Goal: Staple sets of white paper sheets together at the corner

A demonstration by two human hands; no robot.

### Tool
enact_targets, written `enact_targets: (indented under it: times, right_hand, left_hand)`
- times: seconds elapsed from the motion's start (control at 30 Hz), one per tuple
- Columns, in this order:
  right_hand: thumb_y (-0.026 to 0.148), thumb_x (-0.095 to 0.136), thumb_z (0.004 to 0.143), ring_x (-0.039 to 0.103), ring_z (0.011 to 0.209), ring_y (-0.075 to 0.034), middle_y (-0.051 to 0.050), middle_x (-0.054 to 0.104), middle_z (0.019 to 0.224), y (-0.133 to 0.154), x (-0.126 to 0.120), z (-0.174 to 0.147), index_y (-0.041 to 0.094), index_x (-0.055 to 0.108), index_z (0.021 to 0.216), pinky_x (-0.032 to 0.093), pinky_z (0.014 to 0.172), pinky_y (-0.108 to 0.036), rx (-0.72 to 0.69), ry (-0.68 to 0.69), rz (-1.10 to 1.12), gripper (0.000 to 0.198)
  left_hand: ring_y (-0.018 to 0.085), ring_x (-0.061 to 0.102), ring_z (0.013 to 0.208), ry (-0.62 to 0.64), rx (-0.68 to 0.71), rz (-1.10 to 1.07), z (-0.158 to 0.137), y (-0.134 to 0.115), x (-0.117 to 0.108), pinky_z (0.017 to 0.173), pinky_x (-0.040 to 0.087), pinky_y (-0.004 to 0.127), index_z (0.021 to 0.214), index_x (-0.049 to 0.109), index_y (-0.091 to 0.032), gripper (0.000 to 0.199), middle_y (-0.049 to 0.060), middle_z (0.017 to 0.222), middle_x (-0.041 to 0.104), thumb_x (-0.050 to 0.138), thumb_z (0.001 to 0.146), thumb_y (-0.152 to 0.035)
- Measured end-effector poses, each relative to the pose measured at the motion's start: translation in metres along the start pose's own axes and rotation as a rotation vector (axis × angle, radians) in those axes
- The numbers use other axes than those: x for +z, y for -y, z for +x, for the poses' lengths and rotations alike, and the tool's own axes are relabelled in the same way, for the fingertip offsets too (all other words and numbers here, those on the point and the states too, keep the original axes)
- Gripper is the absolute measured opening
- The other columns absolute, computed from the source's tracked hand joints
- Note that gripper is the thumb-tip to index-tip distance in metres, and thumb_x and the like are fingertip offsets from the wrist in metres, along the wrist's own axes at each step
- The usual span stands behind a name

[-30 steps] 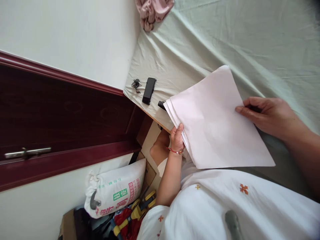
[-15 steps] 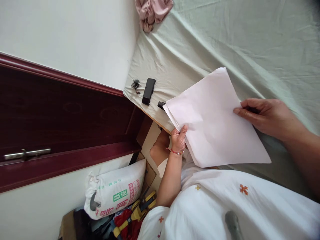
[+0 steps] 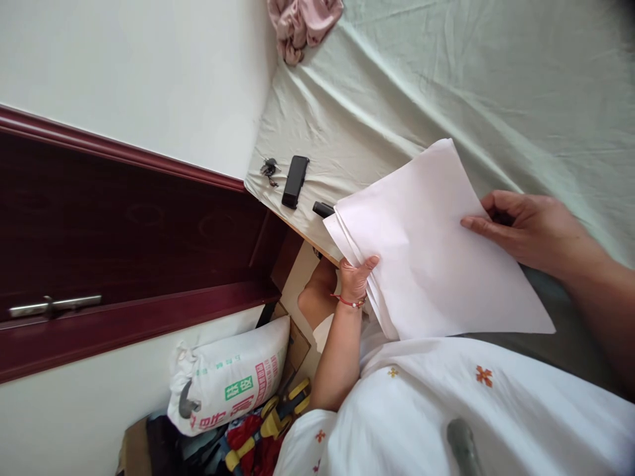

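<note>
A small stack of white paper sheets [image 3: 421, 244] is held tilted above the bed, just over my lap. Gripping its left edge is my left hand [image 3: 356, 277], thumb on top and the other fingers hidden beneath; a red beaded bracelet circles that wrist. On the right edge, my right hand [image 3: 520, 228] pinches the paper between thumb and fingers. Along the left side the sheets are fanned a little, so several edges show. A black object [image 3: 323, 209] sticks out from behind the paper's upper left corner.
On the pale green bed sheet [image 3: 421, 73] lie a black case [image 3: 296, 182], keys [image 3: 269, 168] and a crumpled pink cloth [image 3: 305, 26]. Left stands a dark red door [image 3: 124, 211]. Below it are a white printed sack [image 3: 233, 373] and a yellow-wheeled item [image 3: 268, 423].
The upper sheets have slid right and slightly down relative to the lowest one, widening the fan at the left edge. My left thumb has shifted a little to the right.
</note>
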State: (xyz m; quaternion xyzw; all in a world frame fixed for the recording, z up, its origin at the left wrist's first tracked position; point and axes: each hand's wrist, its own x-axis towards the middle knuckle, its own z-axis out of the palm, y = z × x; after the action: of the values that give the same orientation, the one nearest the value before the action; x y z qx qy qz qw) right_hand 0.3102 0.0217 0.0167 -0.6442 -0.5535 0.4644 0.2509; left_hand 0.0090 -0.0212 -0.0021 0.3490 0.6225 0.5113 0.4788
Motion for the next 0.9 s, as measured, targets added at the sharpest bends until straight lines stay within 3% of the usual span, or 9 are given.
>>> enact_targets:
  times: [0.3, 0.5, 0.67, 0.77, 0.9]
  right_hand:
    - [0.062, 0.068, 0.078, 0.039, 0.053, -0.010, 0.005, 0.049, 0.057, 0.000, 0.003, -0.001, 0.024, 0.056, 0.070, 0.030, 0.050, -0.027, -0.001, 0.023, 0.047, 0.040]
    - [0.063, 0.067, 0.078, 0.038, 0.053, -0.010, 0.005, 0.048, 0.056, 0.000, 0.002, -0.002, 0.024, 0.056, 0.070, 0.030, 0.050, -0.027, -0.027, 0.011, 0.059, 0.041]
    - [0.062, 0.071, 0.076, 0.056, 0.061, -0.016, 0.002, 0.067, 0.071, -0.007, 0.002, 0.002, 0.026, 0.068, 0.091, 0.042, 0.056, -0.030, -0.068, 0.036, 0.101, 0.039]
    - [0.064, 0.072, 0.076, 0.068, 0.074, -0.022, -0.002, 0.076, 0.090, -0.011, 0.004, 0.004, 0.027, 0.070, 0.107, 0.052, 0.064, -0.034, -0.086, 0.113, 0.123, 0.048]
    - [0.063, 0.072, 0.078, 0.070, 0.080, -0.023, -0.003, 0.077, 0.098, -0.013, 0.007, 0.005, 0.029, 0.070, 0.114, 0.058, 0.073, -0.039, -0.122, 0.130, 0.159, 0.049]
  left_hand:
    - [0.025, 0.078, 0.100, 0.129, -0.040, 0.051, -0.001, -0.001, -0.004, 0.097, 0.060, 0.038, 0.102, 0.081, -0.018, 0.049, 0.009, 0.104, 0.083, 0.094, 0.064, -0.047]
    - [0.026, 0.078, 0.099, 0.202, -0.054, 0.212, -0.002, -0.006, -0.003, 0.096, 0.061, 0.040, 0.097, 0.082, -0.018, 0.043, 0.009, 0.106, 0.082, 0.092, 0.068, -0.047]
    - [0.025, 0.077, 0.104, 0.140, -0.016, 0.189, -0.007, -0.005, 0.000, 0.103, 0.059, 0.041, 0.099, 0.082, -0.020, 0.040, 0.007, 0.106, 0.083, 0.090, 0.072, -0.047]
    - [0.025, 0.074, 0.115, 0.079, 0.014, 0.123, -0.011, -0.008, -0.002, 0.108, 0.056, 0.040, 0.111, 0.080, -0.022, 0.051, 0.007, 0.113, 0.081, 0.092, 0.069, -0.048]
    - [0.027, 0.070, 0.124, -0.019, 0.028, 0.056, -0.014, -0.020, -0.001, 0.113, 0.053, 0.040, 0.121, 0.076, -0.023, 0.068, 0.007, 0.119, 0.080, 0.095, 0.063, -0.052]
